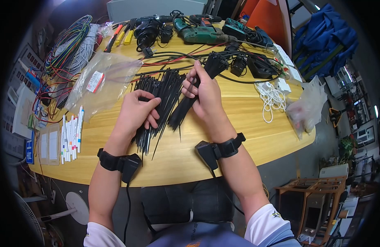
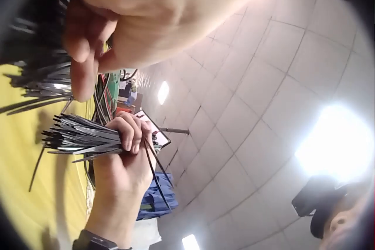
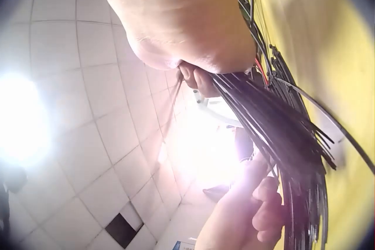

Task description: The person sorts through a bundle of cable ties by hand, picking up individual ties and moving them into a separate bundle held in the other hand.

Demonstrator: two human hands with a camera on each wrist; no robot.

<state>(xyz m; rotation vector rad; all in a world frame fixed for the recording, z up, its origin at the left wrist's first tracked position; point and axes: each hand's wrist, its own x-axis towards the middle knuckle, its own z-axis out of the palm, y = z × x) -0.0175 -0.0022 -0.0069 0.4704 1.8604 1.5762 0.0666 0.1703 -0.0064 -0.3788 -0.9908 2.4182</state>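
In my right hand (image 1: 204, 92) I grip a thick bundle of black cable ties (image 1: 185, 110), its heads fanned out above the fist and its tails slanting down to the left. My left hand (image 1: 138, 111) is bent over a loose pile of black cable ties (image 1: 167, 88) on the table, thumb and index finger brought together. In the left wrist view a thin tie (image 2: 68, 105) shows right at its fingertips. The right wrist view has the bundle (image 3: 275, 124) hanging beside the left hand's curled fingers (image 3: 268, 203).
A clear plastic bag (image 1: 116, 68) and white markers (image 1: 72, 138) lie left on the wooden table (image 1: 239, 144). Coiled wires (image 1: 70, 45), a green drill (image 1: 198, 33) and black cables stand behind. White beaded cord (image 1: 270, 101) and a filled plastic bag (image 1: 307, 107) are at right.
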